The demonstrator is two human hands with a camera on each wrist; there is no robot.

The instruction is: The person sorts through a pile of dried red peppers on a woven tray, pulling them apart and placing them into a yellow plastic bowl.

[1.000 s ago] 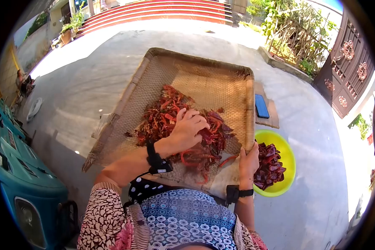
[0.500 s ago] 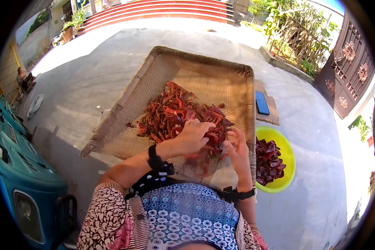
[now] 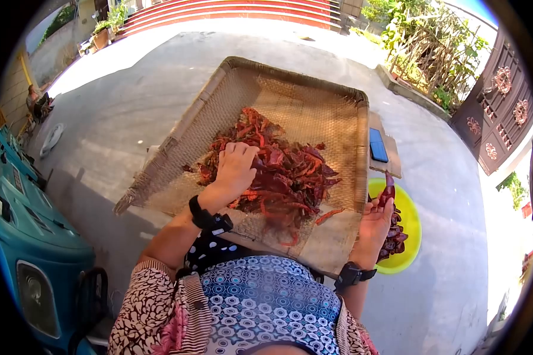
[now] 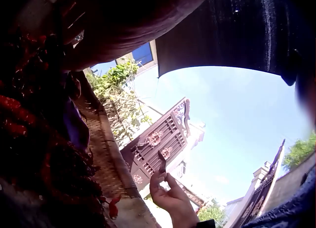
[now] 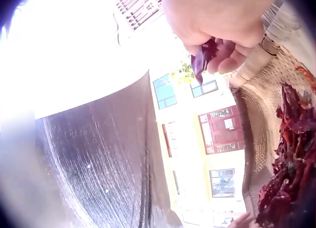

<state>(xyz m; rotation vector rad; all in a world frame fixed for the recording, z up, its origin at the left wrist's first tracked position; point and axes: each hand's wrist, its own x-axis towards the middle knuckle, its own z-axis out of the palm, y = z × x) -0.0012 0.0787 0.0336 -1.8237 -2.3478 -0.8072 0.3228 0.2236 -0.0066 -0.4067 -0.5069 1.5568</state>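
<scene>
Sunlit concrete yard floor (image 3: pixel 118 112) carries everything in the head view. A woven tray (image 3: pixel 305 109) sits in front of the person, with a heap of dried red chillies (image 3: pixel 290 177) on its near half. I see the left grip (image 3: pixel 234 165) lying flat on the left side of that heap, fingers straight, released. The right grip (image 3: pixel 378 223) is just off the tray's near right corner, clenched on a single chilli (image 3: pixel 388 188) that stands upright above a yellow bowl (image 3: pixel 413 231). That bowl rests on the floor just right of the tray and holds darker chillies. Farther along the tray's right side, a phone (image 3: pixel 378 144) lies on a flat board (image 3: pixel 392 167). A teal cart (image 3: pixel 35 248) stands at the near left.

From the left wrist, I look past the shadowed heap and along the tray's edge to the right grip, its thumb and fingertips pinching the chilli against the sky.

From the right wrist, the fingers (image 5: pixel 227 65) pinch the dark chilli close to the lens, with the tray's woven edge and the red heap to the right. A grey brushed surface (image 5: pixel 98 164) fills the left; I cannot tell what it is.
</scene>
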